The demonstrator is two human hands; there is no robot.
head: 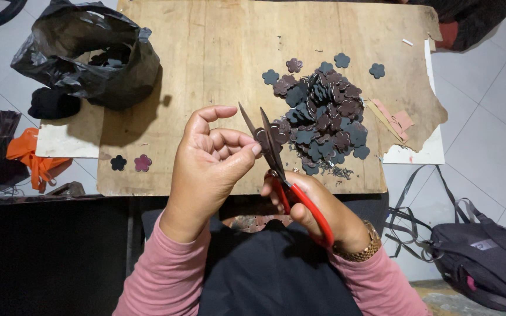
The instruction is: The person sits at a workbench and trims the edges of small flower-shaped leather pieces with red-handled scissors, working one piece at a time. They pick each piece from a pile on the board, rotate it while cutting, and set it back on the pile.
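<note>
Your left hand (209, 158) pinches a dark flower cutout (263, 138); your right hand (317, 210) grips red-handled scissors (282, 175), blades parted, the cutout pile (323, 117) just beyond on the worktop (206, 58).

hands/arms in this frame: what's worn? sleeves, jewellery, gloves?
Both arms wear pink long sleeves, left sleeve, right sleeve. Left hand is bare, no rings showing. Right hand is bare too, with a gold-coloured link wristwatch at the wrist. No gloves.

A home craft workspace: worn wooden board (218, 64) on tiled floor (487, 117), heaped cut-out flower shapes (323, 117).
</note>
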